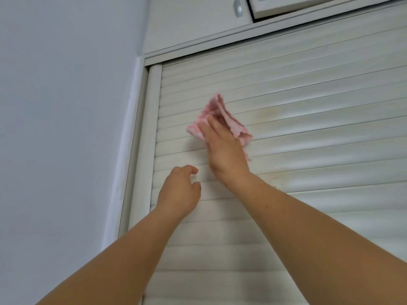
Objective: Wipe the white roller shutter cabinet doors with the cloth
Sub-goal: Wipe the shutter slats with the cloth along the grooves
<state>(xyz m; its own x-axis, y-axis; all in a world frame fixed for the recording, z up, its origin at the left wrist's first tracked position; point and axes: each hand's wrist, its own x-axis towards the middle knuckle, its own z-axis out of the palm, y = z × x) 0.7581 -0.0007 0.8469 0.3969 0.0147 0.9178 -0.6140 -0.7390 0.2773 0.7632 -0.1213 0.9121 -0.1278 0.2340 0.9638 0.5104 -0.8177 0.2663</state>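
Observation:
The white roller shutter door fills the right of the head view, its slats running sideways. My right hand presses a crumpled pink and white cloth flat against the upper left slats. The cloth sticks out above and to both sides of my fingers. My left hand hovers lower and to the left, close to the slats, fingers loosely curled around nothing. A faint yellowish stain shows on the slats right of the cloth, and small brown specks sit near my right wrist.
The shutter's rounded left frame post runs down beside a plain grey-white wall. Above the shutter are upper cabinet doors with metal handles; the right one stands slightly ajar.

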